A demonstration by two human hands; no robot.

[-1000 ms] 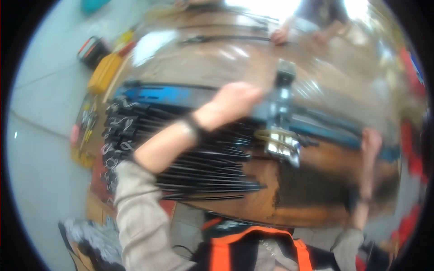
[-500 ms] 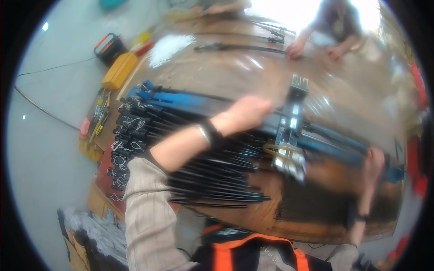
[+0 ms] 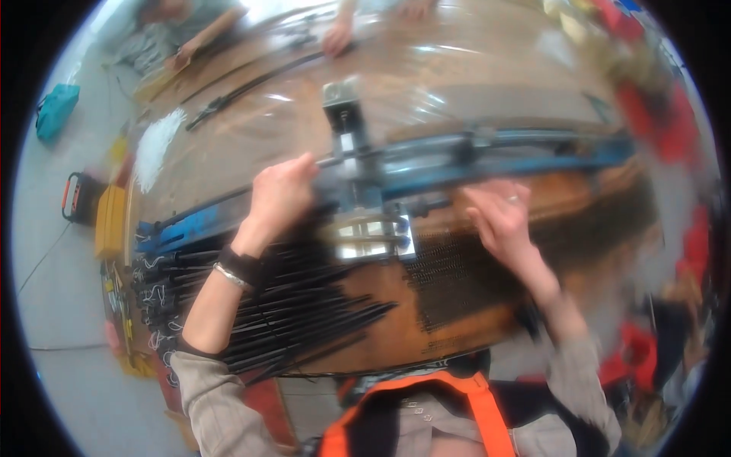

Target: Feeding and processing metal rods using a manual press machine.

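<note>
My left hand (image 3: 283,190) is closed in a fist around what looks like a thin black rod (image 3: 326,162), left of a metal clamping fixture (image 3: 351,145). Much of the rod is hidden by the fist. My right hand (image 3: 502,217) is just right of the fixture, below a long blue rail (image 3: 502,164). Its fingers are loosely bent with the thumb apart, and I see nothing in them, though motion blurs it. Shiny metal blocks with a yellowish band (image 3: 369,238) form the fixture's near end. Many black rods (image 3: 304,320) with white cord loops lie under my left forearm.
A dark mesh mat (image 3: 457,282) lies on the brown table (image 3: 381,346) below my right hand. White bits (image 3: 158,148) are heaped at the far left, near a yellow box (image 3: 111,221) and hand tools (image 3: 116,293). Other people's hands (image 3: 337,36) work across the table.
The view has swung to the right. My right hand has come from the rail's far right end to beside the fixture. My left hand remains left of the fixture.
</note>
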